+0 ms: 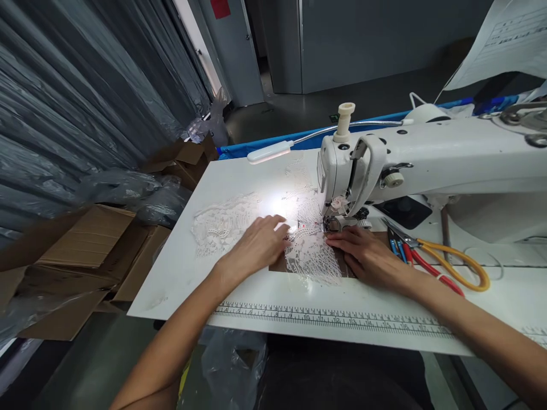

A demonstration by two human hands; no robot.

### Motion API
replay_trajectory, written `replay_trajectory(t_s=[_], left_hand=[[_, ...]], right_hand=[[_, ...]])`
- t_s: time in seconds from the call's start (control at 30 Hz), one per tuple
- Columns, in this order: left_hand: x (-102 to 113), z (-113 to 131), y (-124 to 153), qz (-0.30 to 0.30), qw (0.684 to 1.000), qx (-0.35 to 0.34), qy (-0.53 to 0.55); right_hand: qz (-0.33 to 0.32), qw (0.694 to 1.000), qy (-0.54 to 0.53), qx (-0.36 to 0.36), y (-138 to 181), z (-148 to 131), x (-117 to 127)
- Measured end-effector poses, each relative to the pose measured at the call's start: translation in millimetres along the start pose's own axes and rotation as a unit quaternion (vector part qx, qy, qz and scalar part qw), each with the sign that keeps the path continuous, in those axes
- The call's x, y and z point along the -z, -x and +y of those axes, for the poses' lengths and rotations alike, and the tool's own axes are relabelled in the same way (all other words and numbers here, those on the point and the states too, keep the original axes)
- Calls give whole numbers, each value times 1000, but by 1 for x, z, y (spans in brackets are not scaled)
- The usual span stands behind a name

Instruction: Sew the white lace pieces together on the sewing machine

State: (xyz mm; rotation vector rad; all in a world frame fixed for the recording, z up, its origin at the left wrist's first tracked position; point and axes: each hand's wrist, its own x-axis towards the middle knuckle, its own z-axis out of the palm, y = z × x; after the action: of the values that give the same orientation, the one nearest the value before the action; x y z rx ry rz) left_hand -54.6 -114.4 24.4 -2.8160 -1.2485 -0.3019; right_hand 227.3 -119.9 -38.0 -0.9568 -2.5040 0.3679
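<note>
A piece of white lace (314, 259) lies on the sewing machine's bed, its upper part running up to the presser foot (333, 224). My left hand (265, 242) is over the lace's left edge, fingers bent and apart, with nothing visible in its grasp; its fingertips are slightly blurred. On the right, my right hand (363, 249) lies with its fingers stretched toward the lace beside the presser foot. The white sewing machine (410, 156) stands over the work. More lace (222, 222) is spread on the table left of my left hand.
A lit lamp (270, 152) shines on the white table (179, 273). Yellow-handled scissors (457, 256) and red-handled pliers (433, 270) lie right of my right hand. A printed ruler (325, 316) follows the front edge. Cardboard boxes (88, 236) stand at the left.
</note>
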Motion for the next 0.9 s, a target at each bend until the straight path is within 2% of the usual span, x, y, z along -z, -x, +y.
replay_trajectory(t_s=[0.07, 0.1, 0.17, 0.23, 0.3, 0.37, 0.57, 0.7, 0.9], left_hand=[[2, -8, 2, -11, 995, 35, -92], [1, -7, 2, -4, 995, 35, -96], [-7, 3, -2, 11, 999, -6, -42], [-18, 20, -6, 16, 996, -77, 41], [-29, 33, -7, 9, 982, -147, 115], [-36, 37, -6, 9, 965, -183, 186], [-40, 23, 2, -4, 941, -161, 296], [-38, 28, 3, 13, 929, -137, 345], [-39, 34, 4, 48, 925, -128, 355]], right_hand=[[5, 1000, 24, -5, 3, 3, -5], [9, 999, 31, -7, 4, 3, -7], [14, 999, 37, -11, 4, 3, -9], [15, 999, 34, -13, 3, 2, -10], [17, 999, 28, -14, 2, 0, -10], [20, 999, 27, -14, 2, -2, -8], [-5, 1000, -30, -9, -2, 3, 2], [-11, 997, -78, -26, -6, 10, 7], [26, 999, -42, -13, -7, 8, -3]])
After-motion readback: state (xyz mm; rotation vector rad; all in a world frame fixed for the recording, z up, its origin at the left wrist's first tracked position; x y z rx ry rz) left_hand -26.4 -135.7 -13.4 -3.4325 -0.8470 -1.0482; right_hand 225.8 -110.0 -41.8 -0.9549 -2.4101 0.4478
